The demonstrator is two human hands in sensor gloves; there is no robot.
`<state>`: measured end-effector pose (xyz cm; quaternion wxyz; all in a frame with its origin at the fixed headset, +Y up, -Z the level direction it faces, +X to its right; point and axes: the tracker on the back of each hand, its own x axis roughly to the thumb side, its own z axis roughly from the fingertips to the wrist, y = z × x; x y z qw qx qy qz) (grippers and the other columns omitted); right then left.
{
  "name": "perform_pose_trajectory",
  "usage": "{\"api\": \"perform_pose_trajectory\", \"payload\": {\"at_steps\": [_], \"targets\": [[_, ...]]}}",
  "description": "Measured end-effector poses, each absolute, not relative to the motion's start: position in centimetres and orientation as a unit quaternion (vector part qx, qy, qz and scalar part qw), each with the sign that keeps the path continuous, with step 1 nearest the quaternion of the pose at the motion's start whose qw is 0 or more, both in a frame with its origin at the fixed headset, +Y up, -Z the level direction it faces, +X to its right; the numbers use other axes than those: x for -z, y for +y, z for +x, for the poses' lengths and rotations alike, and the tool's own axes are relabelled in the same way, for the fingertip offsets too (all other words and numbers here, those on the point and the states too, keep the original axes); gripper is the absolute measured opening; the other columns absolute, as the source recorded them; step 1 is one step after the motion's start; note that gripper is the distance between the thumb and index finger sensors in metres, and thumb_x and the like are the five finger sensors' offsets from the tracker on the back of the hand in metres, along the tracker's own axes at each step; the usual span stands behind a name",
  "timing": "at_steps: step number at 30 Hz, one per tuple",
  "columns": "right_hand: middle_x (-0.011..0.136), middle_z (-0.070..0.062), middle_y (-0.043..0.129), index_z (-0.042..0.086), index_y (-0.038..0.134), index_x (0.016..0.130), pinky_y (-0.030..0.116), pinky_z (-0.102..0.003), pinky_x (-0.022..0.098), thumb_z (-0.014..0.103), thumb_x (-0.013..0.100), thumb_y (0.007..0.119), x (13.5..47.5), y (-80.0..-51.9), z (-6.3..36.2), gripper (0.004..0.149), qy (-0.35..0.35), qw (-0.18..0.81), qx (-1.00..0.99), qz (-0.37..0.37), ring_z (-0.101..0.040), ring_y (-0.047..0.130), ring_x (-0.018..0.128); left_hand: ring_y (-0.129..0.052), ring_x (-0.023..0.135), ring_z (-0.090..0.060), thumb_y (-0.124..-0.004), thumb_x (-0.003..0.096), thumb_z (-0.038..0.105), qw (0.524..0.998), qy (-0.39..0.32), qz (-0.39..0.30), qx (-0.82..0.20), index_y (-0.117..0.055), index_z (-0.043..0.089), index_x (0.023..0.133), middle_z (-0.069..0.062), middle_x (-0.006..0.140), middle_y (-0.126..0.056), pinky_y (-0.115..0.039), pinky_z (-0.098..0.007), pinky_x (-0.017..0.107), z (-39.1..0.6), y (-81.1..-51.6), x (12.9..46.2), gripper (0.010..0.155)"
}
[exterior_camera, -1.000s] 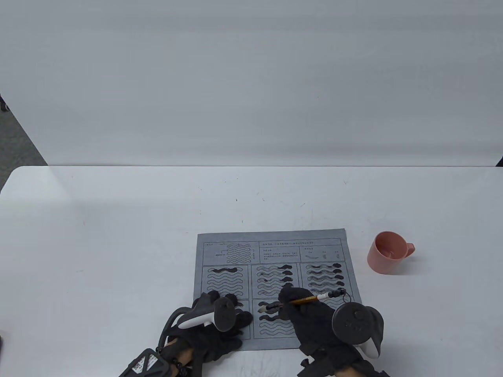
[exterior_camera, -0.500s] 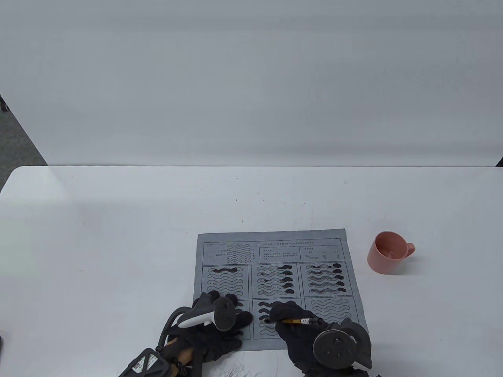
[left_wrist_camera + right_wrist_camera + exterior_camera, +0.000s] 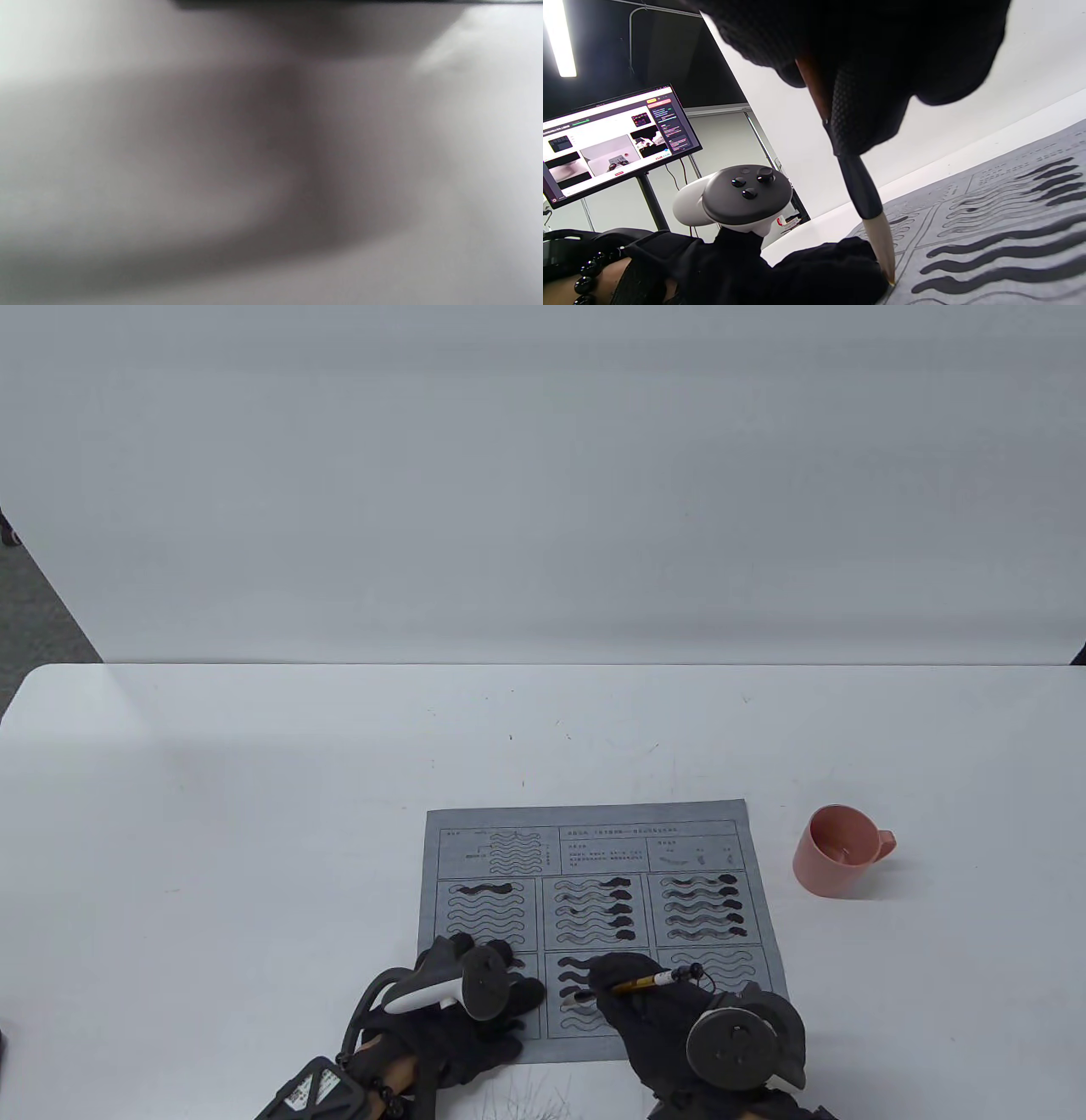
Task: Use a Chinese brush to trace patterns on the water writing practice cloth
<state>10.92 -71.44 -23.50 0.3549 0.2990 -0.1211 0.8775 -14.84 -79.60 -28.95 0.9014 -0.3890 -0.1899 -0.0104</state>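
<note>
**Brush tip set on the near middle panel**

The brush (image 3: pixel 649 982) is gripped by the right hand (image 3: pixel 657 1022), its tip touching the cloth (image 3: pixel 594 823) at that panel's left edge. The cloth's near left corner is pressed flat by the left hand (image 3: pixel 475 1010). A pink cup (image 3: pixel 836 853) stands well right.

Both hands wear black mesh-textured gloves. The left hand (image 3: pixel 475 1014) carries a tracker (image 3: pixel 462 988) with a white handle and a dark round face showing three small buttons (image 3: pixel 749 182). A dark beaded bracelet (image 3: pixel 589 275) circles the left wrist, where a strip of bare skin shows, beside a black strap unit with a white label (image 3: pixel 310 1090). The right hand (image 3: pixel 657 1014) bears a dark disc-shaped tracker (image 3: pixel 736 1050) ringed by a grey band.
</note>
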Motion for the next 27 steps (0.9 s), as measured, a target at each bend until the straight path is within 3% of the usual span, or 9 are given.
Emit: {"api": "perform_pose_trajectory", "payload": {"at_steps": [27], "targets": [[0.088, -0.021, 0.087, 0.007, 0.072, 0.09, 0.082, -0.056, 0.051, 0.025, 0.053, 0.072, 23.97, -72.14, 10.45, 0.04, -0.086, 0.354, -0.883, 0.295, -0.029, 0.103, 0.062, 0.034, 0.093, -0.029, -0.048, 0.0453, 0.067, 0.902, -0.189, -0.388, 0.01, 0.004, 0.071, 0.091, 0.02, 0.1, 0.032, 0.012, -0.058, 0.069, -14.82, -79.57, 28.93, 0.069]]}}
